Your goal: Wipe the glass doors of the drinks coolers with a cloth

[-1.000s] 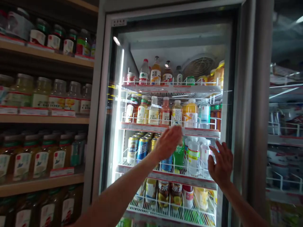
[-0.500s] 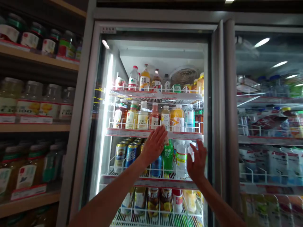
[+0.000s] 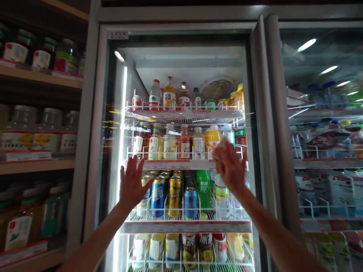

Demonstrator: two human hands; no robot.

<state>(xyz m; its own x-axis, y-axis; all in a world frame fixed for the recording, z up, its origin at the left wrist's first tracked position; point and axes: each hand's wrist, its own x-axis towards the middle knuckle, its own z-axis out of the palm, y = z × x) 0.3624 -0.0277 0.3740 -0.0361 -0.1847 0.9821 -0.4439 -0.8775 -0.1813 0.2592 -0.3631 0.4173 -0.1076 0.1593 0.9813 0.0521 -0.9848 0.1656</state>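
My left hand (image 3: 132, 183) is raised in front of the closed glass door (image 3: 181, 51), its fingers spread and nothing held. It appears to rest on or hover close to the pane; which one, I cannot tell. On the right side of the same door, my right hand (image 3: 231, 166) is closed around a pale crumpled cloth (image 3: 222, 146), blurred by motion. Behind the glass stand drinks on wire shelves, among them a blue can (image 3: 190, 202), a gold can (image 3: 175, 194) and a green bottle (image 3: 203, 185).
A metal door handle (image 3: 261, 113) runs along the door's right edge. Next to it is a second glass-doored cooler (image 3: 326, 166) with more drinks and pouches. At left, wooden shelves (image 3: 36, 166) hold several bottles and jars.
The pale cloth, under my left hand before, is now in my right hand. My left hand has moved left and opened; my right has moved up and closed.
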